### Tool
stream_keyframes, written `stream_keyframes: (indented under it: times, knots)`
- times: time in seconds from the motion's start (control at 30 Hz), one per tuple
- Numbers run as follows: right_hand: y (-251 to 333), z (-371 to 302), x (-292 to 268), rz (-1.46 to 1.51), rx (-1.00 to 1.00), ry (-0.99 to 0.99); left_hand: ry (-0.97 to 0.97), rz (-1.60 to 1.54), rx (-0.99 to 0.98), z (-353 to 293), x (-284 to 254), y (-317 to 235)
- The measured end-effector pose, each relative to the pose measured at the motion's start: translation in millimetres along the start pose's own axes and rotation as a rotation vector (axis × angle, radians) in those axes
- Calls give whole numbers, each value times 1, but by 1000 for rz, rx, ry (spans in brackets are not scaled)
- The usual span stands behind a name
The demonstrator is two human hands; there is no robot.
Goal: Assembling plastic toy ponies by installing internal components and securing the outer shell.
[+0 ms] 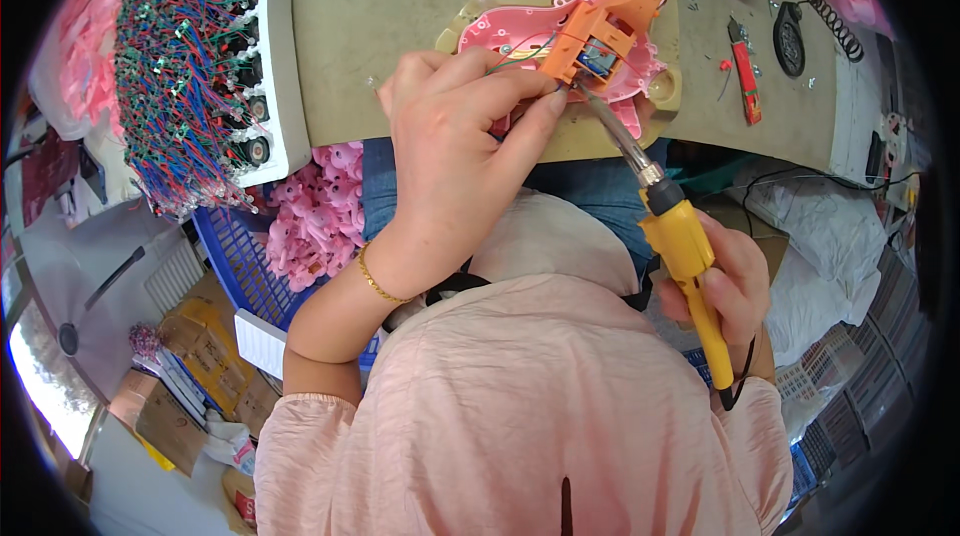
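My right hand (735,276) is wrapped around the yellow handle of a soldering iron (690,246). Its metal tip reaches the lower end of an orange plastic housing (590,31), which has a small motor inside. Close to that tip, the thumb and forefinger of my left hand (455,126) pinch a thin wire at the housing's edge. Green and red wires run between this hand and the housing. Beneath it lie pink molded toy shell halves (510,28), on a tan holding fixture (660,36).
Bundled red, blue and green wires with small round speakers (185,66) fill a white box at left. A blue basket (235,256) below holds pink toy parts. On the table's right lie a red-handled cutter (746,76), a black oval part (789,41) and a coiled spring stand (835,24).
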State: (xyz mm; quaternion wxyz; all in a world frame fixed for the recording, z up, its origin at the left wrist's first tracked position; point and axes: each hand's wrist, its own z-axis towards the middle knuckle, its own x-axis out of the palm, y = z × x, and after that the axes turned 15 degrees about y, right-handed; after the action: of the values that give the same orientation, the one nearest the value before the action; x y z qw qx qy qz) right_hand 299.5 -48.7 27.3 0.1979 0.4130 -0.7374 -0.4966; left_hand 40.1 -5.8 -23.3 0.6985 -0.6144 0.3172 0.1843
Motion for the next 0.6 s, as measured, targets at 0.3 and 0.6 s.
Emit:
stream_keyframes:
  times: [0.3,0.6]
  knots:
    - [-13,-8,3,-287,-147,-113,25,-18,-43,0,-2,-3]
    - [-10,3,0,-296,-245,-105,39,-16,-68,0,-3,-4]
